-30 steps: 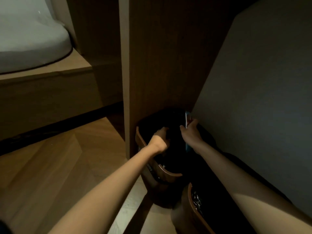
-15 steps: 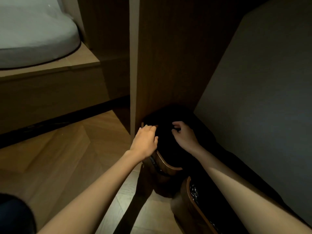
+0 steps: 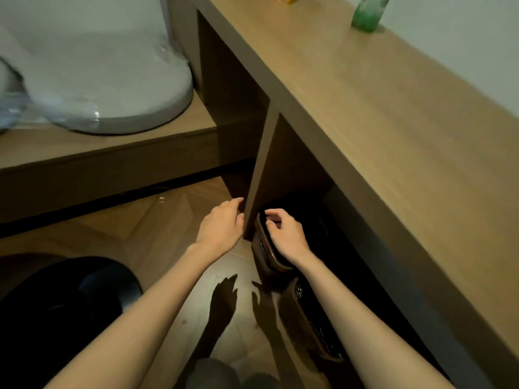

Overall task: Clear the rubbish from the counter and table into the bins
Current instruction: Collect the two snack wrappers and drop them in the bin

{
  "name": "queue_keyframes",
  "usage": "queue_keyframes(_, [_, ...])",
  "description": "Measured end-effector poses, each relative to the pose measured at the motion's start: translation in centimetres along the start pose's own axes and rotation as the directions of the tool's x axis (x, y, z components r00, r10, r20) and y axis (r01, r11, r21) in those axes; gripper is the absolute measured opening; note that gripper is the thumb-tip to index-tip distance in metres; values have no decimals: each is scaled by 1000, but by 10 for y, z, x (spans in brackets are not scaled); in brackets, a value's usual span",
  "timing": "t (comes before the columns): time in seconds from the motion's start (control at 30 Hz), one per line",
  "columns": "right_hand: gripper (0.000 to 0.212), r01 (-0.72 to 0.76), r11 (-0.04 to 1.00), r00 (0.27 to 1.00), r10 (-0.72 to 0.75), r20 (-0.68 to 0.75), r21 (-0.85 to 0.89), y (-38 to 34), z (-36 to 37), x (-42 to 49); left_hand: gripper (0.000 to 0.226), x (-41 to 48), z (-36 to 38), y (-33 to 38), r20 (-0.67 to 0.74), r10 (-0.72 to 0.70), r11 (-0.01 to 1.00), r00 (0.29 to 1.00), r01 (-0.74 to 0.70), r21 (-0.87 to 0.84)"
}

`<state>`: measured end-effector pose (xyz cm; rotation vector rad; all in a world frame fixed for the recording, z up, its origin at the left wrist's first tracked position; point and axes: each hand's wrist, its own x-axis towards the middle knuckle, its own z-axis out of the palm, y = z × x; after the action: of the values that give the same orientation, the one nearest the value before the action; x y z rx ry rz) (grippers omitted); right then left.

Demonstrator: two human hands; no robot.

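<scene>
Head view.
- Left hand [image 3: 220, 226] is hanging relaxed with its fingers nearly straight. It is empty, fingertips just beside the dark upright wooden panel [image 3: 261, 169].
- Right hand [image 3: 283, 230] is hovering half curled over the rim of the brown oval bin with black liner [image 3: 271, 261], with nothing seen in it.
- A second brown lined bin [image 3: 309, 318] is sitting under the right forearm.
- With both hands empty, the step is probably reaching up for more rubbish.
- The green translucent bottle [image 3: 368, 12] is standing on the pale wooden counter [image 3: 393, 122], well above and right of the right hand. It is upright, long axis vertical, with the neck running out of frame.
- Gripping the bottle round its body and keeping it upright is looking wisest, since its contents are unknown.
</scene>
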<state>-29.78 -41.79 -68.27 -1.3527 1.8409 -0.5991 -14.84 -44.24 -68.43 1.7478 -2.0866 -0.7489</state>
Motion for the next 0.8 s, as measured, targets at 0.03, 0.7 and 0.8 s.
queue_keyframes(0.03, [34,7,1000,1000,-7,15,5,-18,-9,-9,46,-8,-19,7,-11,-13,1000,1000,13,3])
queue_keyframes(0.7, [30,417,901,909,-417,28,-120,-315,-211,-103,45,-76,-346,187,-353,48,999,934,-42,24])
queue_keyframes(0.8, [33,464,874,884,-466,21,-145,-336,-231,-102,46,-71,-365,203,-365,44,999,930,-41,16])
